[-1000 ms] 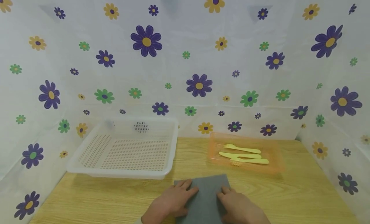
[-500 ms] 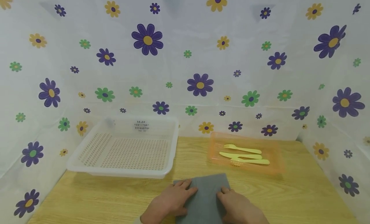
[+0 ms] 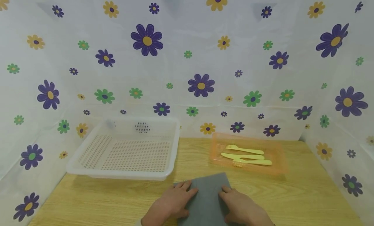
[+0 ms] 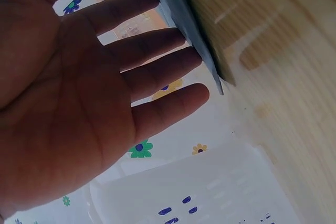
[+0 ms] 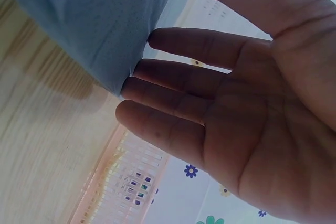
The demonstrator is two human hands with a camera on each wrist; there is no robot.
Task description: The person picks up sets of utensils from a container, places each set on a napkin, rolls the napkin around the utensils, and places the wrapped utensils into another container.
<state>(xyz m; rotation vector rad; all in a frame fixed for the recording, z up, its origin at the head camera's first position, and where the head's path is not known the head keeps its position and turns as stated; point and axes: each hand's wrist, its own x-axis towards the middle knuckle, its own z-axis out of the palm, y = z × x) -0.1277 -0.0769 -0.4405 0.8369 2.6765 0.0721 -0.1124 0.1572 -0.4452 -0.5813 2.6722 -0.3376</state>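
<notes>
A folded grey-blue cloth (image 3: 206, 200) lies on the wooden table at the front of the head view. My left hand (image 3: 175, 201) touches its left edge with fingers spread and extended. On the opposite edge rests my right hand (image 3: 239, 205), its fingertips at the cloth's side. In the left wrist view the straight fingers (image 4: 163, 72) meet the edge of the cloth (image 4: 184, 19). Straight fingers (image 5: 173, 82) likewise touch the cloth (image 5: 100, 24) in the right wrist view, where its near corner stands off the table.
A white perforated basket (image 3: 172, 161) stands at the back left of the table (image 3: 306, 193). At the back right, an orange tray (image 3: 277, 167) holds a yellow fork (image 3: 248, 150), a yellow knife (image 3: 242, 156) and another yellow utensil (image 3: 257, 162). Flower-patterned sheeting (image 3: 175, 67) encloses the back and sides.
The far edge of the cloth has shifted slightly away and to the left, its right corner a little higher in the view. Both hands keep nearly the same position on it.
</notes>
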